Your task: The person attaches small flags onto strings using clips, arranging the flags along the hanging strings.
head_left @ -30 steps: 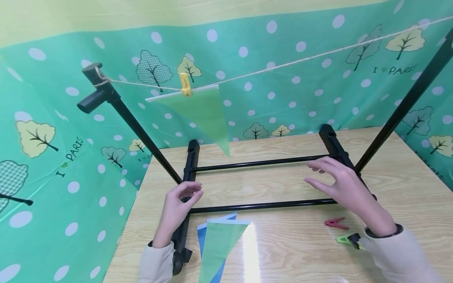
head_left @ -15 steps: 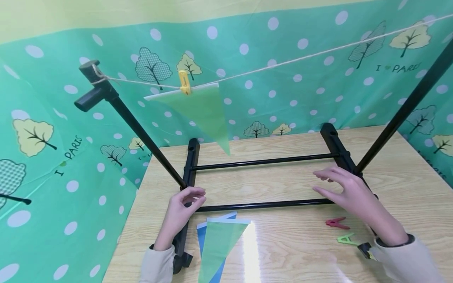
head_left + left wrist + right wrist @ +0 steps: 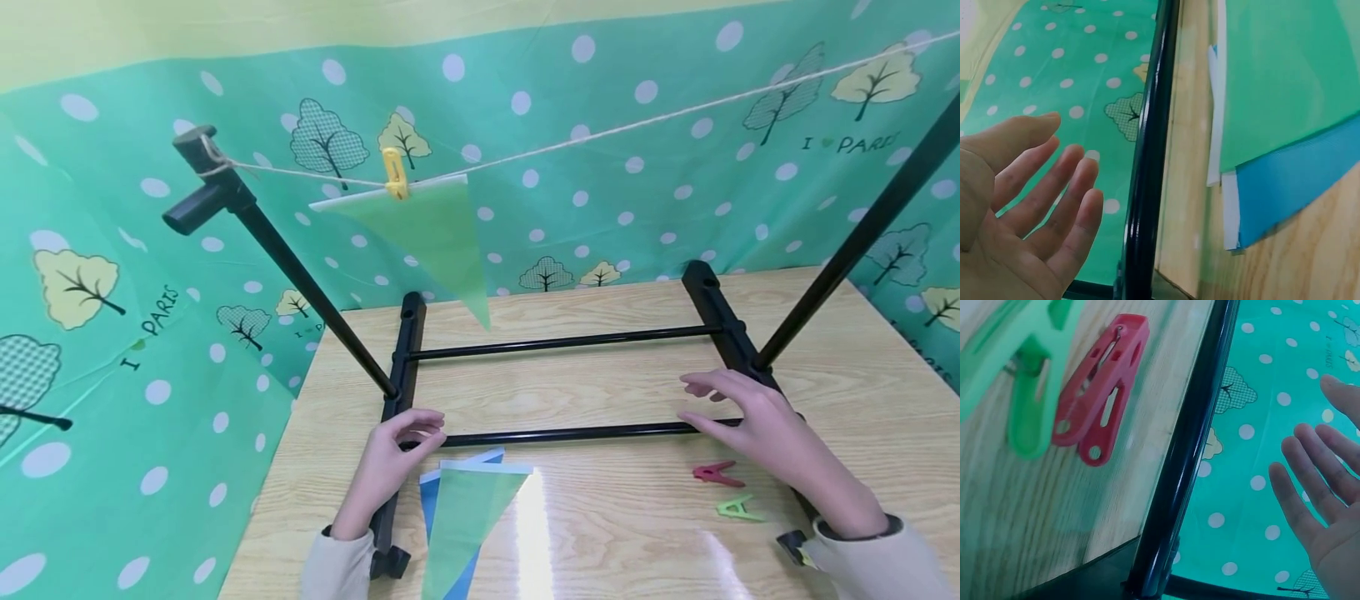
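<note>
In the head view my left hand hovers by the left foot of a black frame, fingers relaxed, holding nothing. Just right of it, green and blue triangular pennants lie overlapped on the table; the left wrist view shows their white top edges. My right hand is above the frame's right side, fingers loosely bent, with nothing in it. Below it lie a red clothespin and a green clothespin. A yellow clothespin fastens a green pennant to the string.
The black frame's left post and right post rise at either side with the string between them. Two crossbars, including the front crossbar, run low over the wooden table. A dotted green cloth hangs behind.
Both hands have come down toward the person and slightly to the right. The green clothespin, partly covered by the right wrist strap earlier, is now uncovered. The pennants and clothespins have stayed in place.
</note>
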{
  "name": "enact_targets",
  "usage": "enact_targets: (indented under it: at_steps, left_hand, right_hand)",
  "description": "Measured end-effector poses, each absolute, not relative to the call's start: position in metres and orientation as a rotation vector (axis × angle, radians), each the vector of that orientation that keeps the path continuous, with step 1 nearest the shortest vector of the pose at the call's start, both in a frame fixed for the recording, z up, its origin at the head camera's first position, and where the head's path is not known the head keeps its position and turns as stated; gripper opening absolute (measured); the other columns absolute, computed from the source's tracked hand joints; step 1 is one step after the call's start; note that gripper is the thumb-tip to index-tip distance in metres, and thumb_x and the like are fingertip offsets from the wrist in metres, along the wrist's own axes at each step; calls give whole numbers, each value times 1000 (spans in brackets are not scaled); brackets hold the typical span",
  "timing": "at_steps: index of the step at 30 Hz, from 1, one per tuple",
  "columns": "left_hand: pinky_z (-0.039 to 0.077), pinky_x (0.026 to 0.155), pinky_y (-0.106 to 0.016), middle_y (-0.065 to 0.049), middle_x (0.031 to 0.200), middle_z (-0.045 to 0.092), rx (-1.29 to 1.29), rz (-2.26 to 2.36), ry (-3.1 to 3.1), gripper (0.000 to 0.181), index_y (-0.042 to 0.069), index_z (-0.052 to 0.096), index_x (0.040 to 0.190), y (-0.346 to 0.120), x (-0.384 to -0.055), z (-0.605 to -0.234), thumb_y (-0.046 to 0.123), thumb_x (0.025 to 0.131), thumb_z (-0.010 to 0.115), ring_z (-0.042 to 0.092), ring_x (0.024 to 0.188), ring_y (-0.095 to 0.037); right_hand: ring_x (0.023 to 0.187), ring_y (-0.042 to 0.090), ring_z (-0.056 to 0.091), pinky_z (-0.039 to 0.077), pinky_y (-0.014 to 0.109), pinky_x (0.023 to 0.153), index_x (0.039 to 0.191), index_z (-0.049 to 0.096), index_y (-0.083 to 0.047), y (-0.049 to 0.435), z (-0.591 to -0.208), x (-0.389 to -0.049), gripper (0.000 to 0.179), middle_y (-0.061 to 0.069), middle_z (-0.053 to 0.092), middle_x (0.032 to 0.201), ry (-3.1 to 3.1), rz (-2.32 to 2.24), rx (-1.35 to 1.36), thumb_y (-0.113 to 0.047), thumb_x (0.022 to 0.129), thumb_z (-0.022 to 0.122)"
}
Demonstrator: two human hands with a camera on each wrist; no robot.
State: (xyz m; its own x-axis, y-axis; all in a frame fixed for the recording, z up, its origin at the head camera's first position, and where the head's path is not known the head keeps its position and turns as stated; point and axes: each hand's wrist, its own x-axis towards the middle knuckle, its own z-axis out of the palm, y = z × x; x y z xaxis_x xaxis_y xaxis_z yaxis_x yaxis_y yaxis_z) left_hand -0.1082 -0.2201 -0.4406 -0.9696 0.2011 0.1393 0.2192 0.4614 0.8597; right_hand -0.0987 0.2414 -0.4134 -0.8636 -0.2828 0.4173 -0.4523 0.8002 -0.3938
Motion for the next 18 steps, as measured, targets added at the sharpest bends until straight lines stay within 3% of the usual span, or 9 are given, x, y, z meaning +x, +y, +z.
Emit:
enact_targets:
  at_steps: [5,12,18]
  left_hand:
    - [50,78,-33,-2,100,66,-346,-1610,-2735,19,22,68,102,-218,-107,-443,21,83,69,62,87,-11]
    - [51,72,-28,-4,100,66,-382,-1547,-2806,26,13,68,105,-220,-103,-448,28,83,69,61,84,-10]
    - [51,74,-27,-3,101,67,-390,-1563,-2826,28,11,68,107,-221,-99,-453,26,83,69,62,85,-9]
  right_hand:
    - [88,10,57,47,22,73,118,58,-15,247,-416,-95,50,-7,62,105,-2727,709,572,-27,74,77]
    - [91,14,60,50,29,73,120,56,-14,256,-419,-88,48,-4,62,110,-2807,758,634,-27,77,75]
    - [95,10,58,50,30,76,116,60,-21,262,-423,-80,41,-7,63,107,-2874,820,612,-35,79,71]
